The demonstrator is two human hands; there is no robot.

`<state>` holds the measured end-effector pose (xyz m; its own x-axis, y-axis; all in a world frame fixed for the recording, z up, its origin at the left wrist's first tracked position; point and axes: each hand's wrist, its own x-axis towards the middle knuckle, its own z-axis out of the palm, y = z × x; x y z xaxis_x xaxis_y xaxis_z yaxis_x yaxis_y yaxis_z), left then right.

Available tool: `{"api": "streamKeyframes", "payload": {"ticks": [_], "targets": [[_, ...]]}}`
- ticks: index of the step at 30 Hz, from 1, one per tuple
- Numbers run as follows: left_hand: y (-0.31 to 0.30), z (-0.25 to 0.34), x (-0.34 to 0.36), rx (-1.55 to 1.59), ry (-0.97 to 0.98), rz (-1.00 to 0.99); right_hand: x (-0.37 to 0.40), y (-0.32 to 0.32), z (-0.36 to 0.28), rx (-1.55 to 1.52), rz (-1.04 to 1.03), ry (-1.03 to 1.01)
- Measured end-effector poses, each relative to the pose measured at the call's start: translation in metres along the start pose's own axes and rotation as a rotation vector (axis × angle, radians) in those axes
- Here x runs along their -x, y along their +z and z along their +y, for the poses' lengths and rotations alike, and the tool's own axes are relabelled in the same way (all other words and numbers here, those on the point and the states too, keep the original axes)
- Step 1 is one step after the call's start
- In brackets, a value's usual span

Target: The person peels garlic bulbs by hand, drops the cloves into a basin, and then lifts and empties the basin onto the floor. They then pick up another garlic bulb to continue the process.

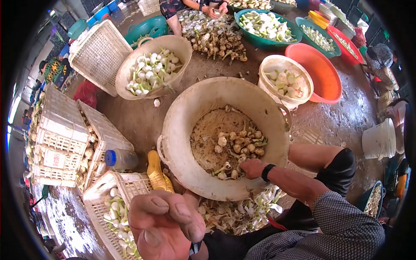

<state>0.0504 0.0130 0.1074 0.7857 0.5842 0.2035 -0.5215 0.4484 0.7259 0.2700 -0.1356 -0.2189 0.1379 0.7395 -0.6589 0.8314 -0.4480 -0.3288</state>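
Observation:
My right hand (252,168), with a black band on its wrist, reaches into a big beige tub (173,130) and is closed on one of the muddy, unpeeled bulbs (242,143) heaped at the tub's near right side. My left hand (164,225) is raised close to the camera at the bottom. Its fingers are loosely curled and I see nothing in it. Below it lies a white crate (102,190) with peeled white bulbs with green stems.
A tilted tub (125,73) and a white bucket (266,89) hold peeled bulbs. Behind them are an orange basin (323,73), green basins (260,43) and a heap of unpeeled bulbs (216,41) by another person's hands (216,8). White crates (60,130), a bottle (119,158), a yellow shoe (156,173) and peelings (238,212) surround me.

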Motion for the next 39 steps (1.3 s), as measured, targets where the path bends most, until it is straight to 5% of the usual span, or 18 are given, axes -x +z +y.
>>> {"api": "streamKeyframes", "payload": {"ticks": [5,7,11,15,20,23,25,29,31,34,36,38,39], "targets": [[-0.002,0.003,-0.002,0.252,-0.089,-0.178,-0.009,0.001,0.008,-0.048,0.162,0.038],[0.0,0.002,0.001,0.051,-0.059,-0.021,-0.018,-0.007,0.008,-0.063,0.1,0.045],[0.001,0.002,-0.003,0.263,-0.096,-0.172,-0.023,-0.004,0.016,0.017,-0.132,0.01],[0.006,0.0,-0.003,0.235,-0.121,-0.152,-0.033,0.033,0.031,-0.07,0.076,-0.014],[0.009,-0.01,-0.003,0.127,-0.075,-0.053,-0.04,0.049,0.023,0.074,0.016,-0.009],[0.011,-0.013,-0.006,0.124,-0.063,-0.053,-0.025,0.047,0.015,0.061,0.165,-0.214],[0.01,-0.015,-0.007,0.108,-0.072,-0.078,0.009,0.019,-0.015,-0.382,0.048,-0.34],[0.012,-0.019,-0.007,0.112,-0.113,-0.115,0.062,0.021,-0.073,-0.509,0.261,-0.551],[0.016,-0.021,-0.007,0.105,-0.117,-0.115,0.083,0.039,-0.1,-0.678,0.1,-0.704],[0.022,-0.021,-0.007,0.091,-0.113,-0.093,0.101,0.038,-0.108,-0.46,0.026,-0.697],[0.023,-0.021,-0.004,0.089,-0.103,-0.05,0.093,0.014,-0.094,-0.462,0.118,-0.492],[0.023,-0.021,-0.004,0.108,-0.103,-0.046,0.065,0.017,-0.054,-0.443,0.517,-0.467],[0.022,-0.021,-0.004,0.108,-0.1,-0.048,0.065,-0.004,-0.038,-0.419,0.464,-0.292]]}}
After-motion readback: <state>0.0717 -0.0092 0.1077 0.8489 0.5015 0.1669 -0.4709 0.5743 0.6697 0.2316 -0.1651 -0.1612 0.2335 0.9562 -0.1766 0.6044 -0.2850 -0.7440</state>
